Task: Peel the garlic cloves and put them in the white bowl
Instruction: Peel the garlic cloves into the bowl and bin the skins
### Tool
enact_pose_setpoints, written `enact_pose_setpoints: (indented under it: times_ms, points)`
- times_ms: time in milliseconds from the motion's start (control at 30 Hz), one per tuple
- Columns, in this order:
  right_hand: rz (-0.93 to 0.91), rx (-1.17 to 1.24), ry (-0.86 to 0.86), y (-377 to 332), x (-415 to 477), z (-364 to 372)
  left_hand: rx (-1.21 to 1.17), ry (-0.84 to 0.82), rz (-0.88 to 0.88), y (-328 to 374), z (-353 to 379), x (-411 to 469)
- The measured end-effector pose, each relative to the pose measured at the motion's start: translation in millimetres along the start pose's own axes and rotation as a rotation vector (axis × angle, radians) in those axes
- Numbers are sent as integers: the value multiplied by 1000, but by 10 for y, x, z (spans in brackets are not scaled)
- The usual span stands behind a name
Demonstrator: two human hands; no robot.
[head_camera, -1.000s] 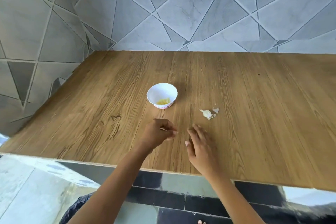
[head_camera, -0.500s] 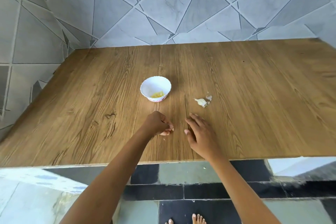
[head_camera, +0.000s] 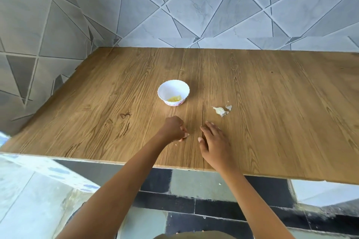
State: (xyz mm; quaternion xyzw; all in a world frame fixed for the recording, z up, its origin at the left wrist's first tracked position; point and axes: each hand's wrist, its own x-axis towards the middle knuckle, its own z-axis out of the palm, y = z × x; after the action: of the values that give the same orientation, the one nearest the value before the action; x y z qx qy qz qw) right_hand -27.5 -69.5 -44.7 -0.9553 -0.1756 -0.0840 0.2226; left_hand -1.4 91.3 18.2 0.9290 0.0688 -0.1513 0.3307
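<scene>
While the left hand (head_camera: 173,129) is curling its fingers around what appears to be a pale scrap (head_camera: 186,135), the right hand (head_camera: 213,140) is lying open and flat on the wooden table (head_camera: 291,122). An unpeeled garlic clove (head_camera: 219,110) is lying just beyond the right fingertips. The white bowl (head_camera: 173,91) is sitting beyond the left hand and holding peeled cloves (head_camera: 174,99). The unpeeled clove is probably light, firm and papery-slick, so pinching across its plump middle is advised.

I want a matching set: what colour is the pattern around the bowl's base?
Reddish-pink, on an otherwise white bowl; the head view shows it best.
</scene>
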Motion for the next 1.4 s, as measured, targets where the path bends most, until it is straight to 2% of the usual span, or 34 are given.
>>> enact_pose_setpoints:
  times_ms: [67, 200, 300, 533, 667, 767, 833, 900, 1067, 1200, 1400]
  points:
    - [-1, 9, -5, 6, 0, -6, -22, -29, -38, 6, -42, 0]
    - [-9, 32, -8, 16, -5, -5, -267, -133, -130, 12, -162, -37]
    - [-10, 31, -3, 26, -1, 15, -261, -181, -168, 59, -163, -55]
    - [-21, 5, 41, 34, -1, 56, -203, -165, -228, 131, -99, 30]
    - [-31, -7, 83, 36, 10, 79, 5, -107, -141, 135, -25, 44]
    - [-38, 26, 93, 39, 8, 84, -149, -118, -107, 33, -56, 22]
    - [-45, 114, 99, 61, 30, 73, -360, -140, -67, -60, -101, -33]
    - [-37, 301, 104, 64, 63, 18, -535, -142, -7, -122, -116, -87]
    - [263, 965, -165, -128, 184, -216, -723, -126, 53, -95, -92, -171]
    - [441, 1191, -212, -185, 238, -281, -685, -101, 79, -96, -144, -175]
    - [491, 1291, -331, -171, 279, -235, -457, -126, 134, -69, -249, -126]
